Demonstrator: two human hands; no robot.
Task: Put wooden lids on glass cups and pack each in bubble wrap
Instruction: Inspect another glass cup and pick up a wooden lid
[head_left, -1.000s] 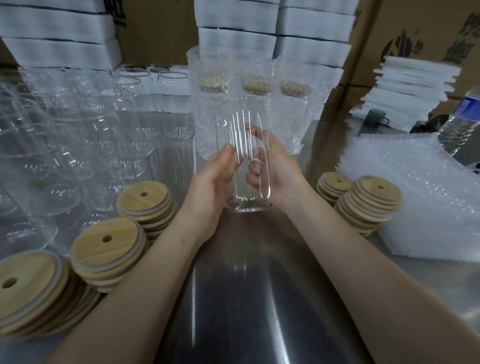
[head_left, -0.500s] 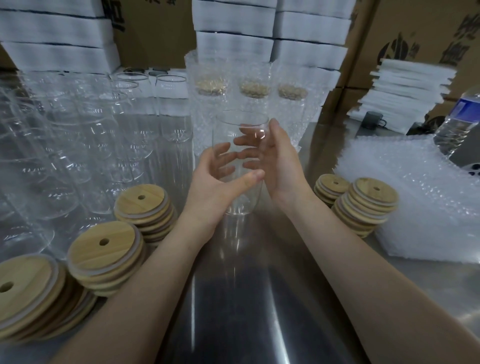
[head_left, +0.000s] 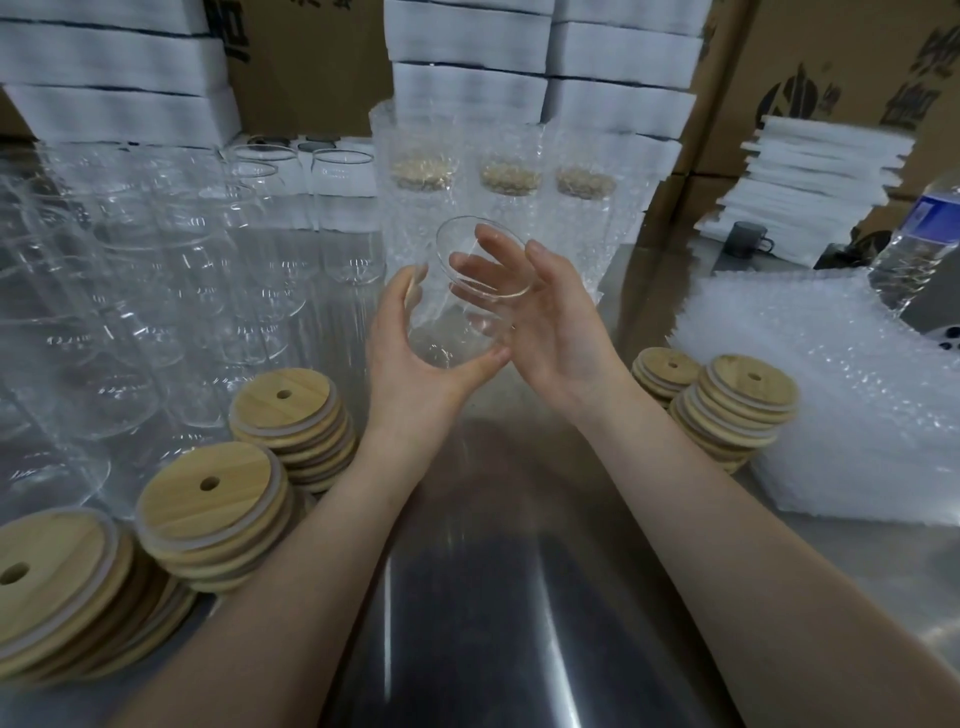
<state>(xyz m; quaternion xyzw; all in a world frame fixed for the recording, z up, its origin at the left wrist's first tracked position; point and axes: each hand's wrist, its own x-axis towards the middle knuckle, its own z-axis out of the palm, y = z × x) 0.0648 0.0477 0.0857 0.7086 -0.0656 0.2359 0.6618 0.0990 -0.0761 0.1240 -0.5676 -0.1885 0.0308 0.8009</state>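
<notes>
Left hand (head_left: 415, 358): fingers curled round glass cup (head_left: 467, 312) base.
Right hand (head_left: 556, 332): fingers straight, apart, steadying rim.
Method: stand cup upright first; wooden lids (head_left: 283, 402) at 8 o'clock.

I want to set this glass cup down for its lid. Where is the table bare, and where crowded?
The steel table is bare in the near middle, between the left lid stacks and the right lid stacks. Crowded: empty glasses at left, bubble wrap pile at right, wrapped cups behind.

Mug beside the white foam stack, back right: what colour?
Dark grey mug, clearest in the head view.
</notes>
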